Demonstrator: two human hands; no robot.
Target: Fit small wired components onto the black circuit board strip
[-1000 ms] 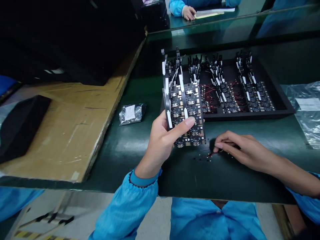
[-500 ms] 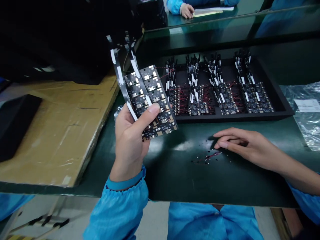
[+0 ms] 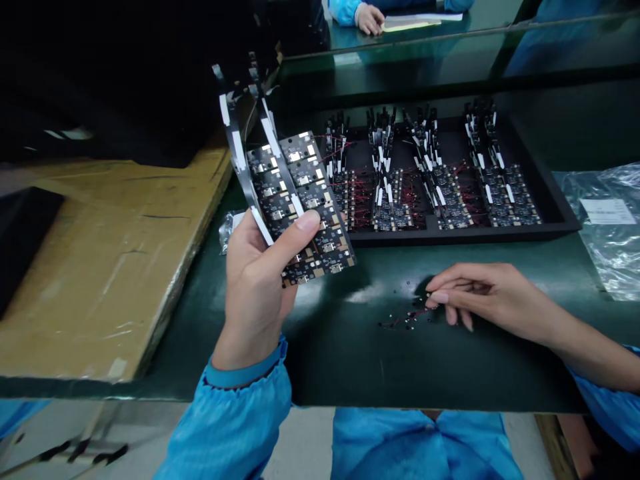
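Observation:
My left hand grips a panel of black circuit boards, thumb on top, tilted above the table. Two long flexible strips with white labels rise from it, leaning up and left. Close over the table, my right hand pinches a tiny wired part between thumb and fingertips; its exact shape is too small to make out. Below those fingertips lie loose thin dark-red wires with several small black and silver bits.
A black tray behind my hands holds several rows of similar board panels with strips and red wires. Clear plastic bags lie at right. Wrapped cardboard covers the left side. Across the bench rests another person's hand beside papers.
My right hand's thumb and fingertips have closed on a tiny wired part, and its other fingers curl lower. My left hand still holds the circuit board panel. The view has shifted slightly.

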